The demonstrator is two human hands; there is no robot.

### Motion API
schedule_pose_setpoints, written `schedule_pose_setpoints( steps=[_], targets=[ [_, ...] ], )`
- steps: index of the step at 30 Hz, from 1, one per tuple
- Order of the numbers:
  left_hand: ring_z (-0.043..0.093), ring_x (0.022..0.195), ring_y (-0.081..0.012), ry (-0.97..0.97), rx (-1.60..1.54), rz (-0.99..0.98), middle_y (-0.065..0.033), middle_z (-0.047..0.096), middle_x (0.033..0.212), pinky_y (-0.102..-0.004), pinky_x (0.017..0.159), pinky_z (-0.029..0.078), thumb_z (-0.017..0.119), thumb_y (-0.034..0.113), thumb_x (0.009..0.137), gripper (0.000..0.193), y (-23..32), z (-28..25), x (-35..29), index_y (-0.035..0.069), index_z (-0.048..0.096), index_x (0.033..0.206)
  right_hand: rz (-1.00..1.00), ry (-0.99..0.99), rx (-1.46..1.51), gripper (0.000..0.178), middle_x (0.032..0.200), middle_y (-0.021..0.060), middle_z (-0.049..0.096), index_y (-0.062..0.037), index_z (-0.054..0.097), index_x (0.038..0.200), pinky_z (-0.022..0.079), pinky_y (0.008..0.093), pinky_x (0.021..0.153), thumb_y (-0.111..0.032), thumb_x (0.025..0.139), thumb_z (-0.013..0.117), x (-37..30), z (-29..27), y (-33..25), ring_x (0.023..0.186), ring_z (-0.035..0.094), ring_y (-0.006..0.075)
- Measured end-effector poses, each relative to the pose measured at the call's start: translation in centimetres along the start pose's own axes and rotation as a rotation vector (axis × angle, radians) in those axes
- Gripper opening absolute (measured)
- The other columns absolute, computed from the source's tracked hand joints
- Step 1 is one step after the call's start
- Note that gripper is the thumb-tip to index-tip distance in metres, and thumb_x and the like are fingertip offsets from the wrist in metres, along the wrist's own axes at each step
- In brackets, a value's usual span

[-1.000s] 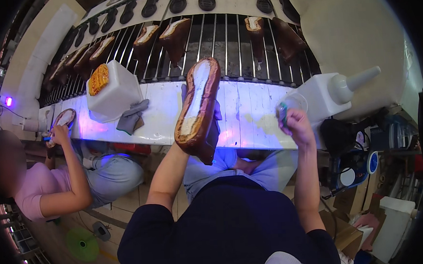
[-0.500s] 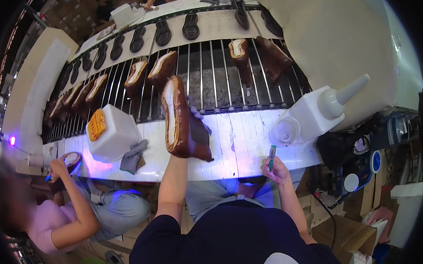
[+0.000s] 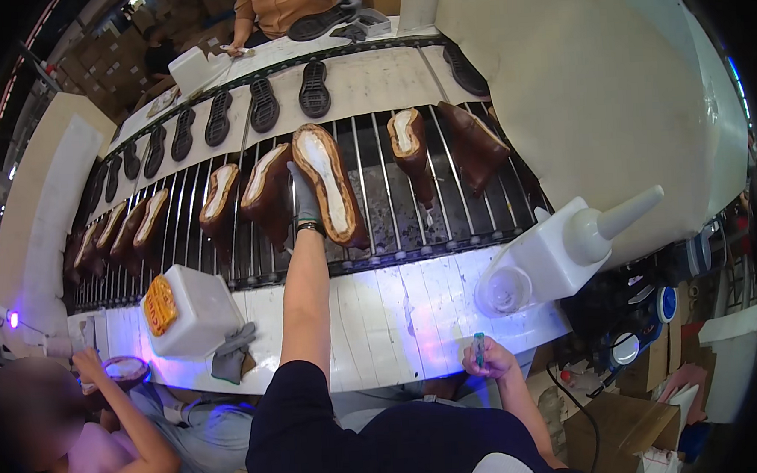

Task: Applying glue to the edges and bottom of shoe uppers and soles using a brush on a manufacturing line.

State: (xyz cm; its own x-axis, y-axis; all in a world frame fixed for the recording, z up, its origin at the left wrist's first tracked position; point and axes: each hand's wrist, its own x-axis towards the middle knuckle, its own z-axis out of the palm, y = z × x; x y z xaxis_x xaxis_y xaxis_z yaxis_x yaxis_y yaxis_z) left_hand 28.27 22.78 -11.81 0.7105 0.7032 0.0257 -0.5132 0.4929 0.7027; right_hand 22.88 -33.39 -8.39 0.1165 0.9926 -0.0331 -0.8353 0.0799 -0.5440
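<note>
My left hand [image 3: 305, 197], in a grey glove, is wrapped round a brown boot upper [image 3: 331, 183] over the metal-bar rack. Its whitish coated underside faces up toward me, framed by a tan edge; my palm and some fingers are hidden behind it. My right hand [image 3: 493, 361] is closed on a slim green tool [image 3: 479, 349] near the front edge of the white table [image 3: 383, 322]. The tool's working end cannot be made out. Close to that hand lies a white squeeze bottle [image 3: 559, 248] with a long nozzle, beside a clear cup [image 3: 505, 291].
More boot uppers [image 3: 220, 193] lie along the bar rack [image 3: 376, 185]. Several black soles [image 3: 263, 105] line the belt beyond. A white container [image 3: 192, 310] and grey glove [image 3: 231, 356] sit at left. Co-workers are at left and across; the far one holds a sole [image 3: 314, 24].
My left hand has carried the boot upper away from me, from above the table to over the rack. Across the belt, a co-worker's gloved hand has drawn a sole back to the far table.
</note>
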Motion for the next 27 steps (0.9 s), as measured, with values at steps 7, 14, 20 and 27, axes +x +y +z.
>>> schedule_pose_setpoints(
  steps=[7,14,20,27],
  targets=[
    [0.046,0.129,-0.0252,0.218,0.199,-0.033,-0.0137,0.049,0.142,-0.0313,0.112,0.030,0.022,0.068,0.098,0.084,-0.1,1.6,3.8,-0.001,0.046,0.141,0.010,0.076,-0.025,0.039,0.075,0.0113,0.060,0.0049,0.063,0.084,0.034,0.0208,0.042,-0.033,0.088,0.071,0.0,0.8,-0.3,0.049,0.048,0.0083],
    [0.040,0.134,-0.0325,-0.118,0.257,0.176,-0.0137,0.045,0.145,-0.0552,0.117,0.015,0.030,0.057,0.098,0.066,2.2,-1.6,-1.6,0.009,0.050,0.138,-0.003,0.059,0.006,0.038,0.073,0.0112,0.059,0.0046,0.063,0.083,0.035,0.0213,0.043,-0.033,0.089,0.070,0.0,0.8,-0.4,0.049,0.048,0.0082],
    [0.051,0.122,-0.0285,-0.096,0.544,-0.100,-0.0171,0.057,0.126,-0.0462,0.102,0.035,0.060,0.041,0.090,0.055,0.4,2.9,-13.4,0.003,0.054,0.129,0.012,0.049,-0.037,0.040,0.071,0.0105,0.059,0.0042,0.063,0.085,0.035,0.0219,0.043,-0.035,0.089,0.070,0.1,1.0,-0.8,0.048,0.049,0.0082],
    [0.062,0.113,-0.0295,0.174,0.981,0.024,-0.0188,0.063,0.124,-0.0355,0.095,0.048,0.076,0.024,0.077,0.070,-1.7,7.0,-13.1,0.001,0.046,0.136,-0.010,0.006,-0.014,0.037,0.073,0.0098,0.059,0.0032,0.065,0.091,0.035,0.0220,0.044,-0.033,0.089,0.070,0.2,0.7,-0.2,0.049,0.049,0.0103]
  ],
)
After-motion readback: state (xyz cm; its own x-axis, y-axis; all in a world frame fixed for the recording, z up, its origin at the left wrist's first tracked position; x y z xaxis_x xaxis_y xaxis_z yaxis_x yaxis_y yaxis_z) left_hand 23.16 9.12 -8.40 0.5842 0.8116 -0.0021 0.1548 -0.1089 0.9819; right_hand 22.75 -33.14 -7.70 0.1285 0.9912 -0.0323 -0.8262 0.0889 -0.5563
